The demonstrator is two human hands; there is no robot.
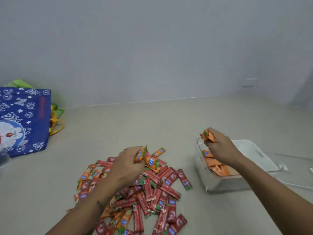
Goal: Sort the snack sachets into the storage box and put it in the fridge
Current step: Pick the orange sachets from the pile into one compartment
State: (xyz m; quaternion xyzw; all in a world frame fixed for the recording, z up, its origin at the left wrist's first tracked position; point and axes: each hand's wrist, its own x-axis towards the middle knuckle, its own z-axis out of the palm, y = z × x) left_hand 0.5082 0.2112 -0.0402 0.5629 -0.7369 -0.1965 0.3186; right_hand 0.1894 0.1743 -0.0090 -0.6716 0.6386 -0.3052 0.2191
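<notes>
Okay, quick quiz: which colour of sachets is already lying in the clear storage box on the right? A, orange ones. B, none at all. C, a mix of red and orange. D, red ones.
A: the sachets lying in the storage box are all orange sachets, and the right hand above it holds more orange ones.

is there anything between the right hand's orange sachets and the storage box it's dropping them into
Nothing visible. The right hand grips orange sachets above the near-left corner of the open storage box, which has no lid on it. Only more orange sachets lie inside, under the hand.
</notes>
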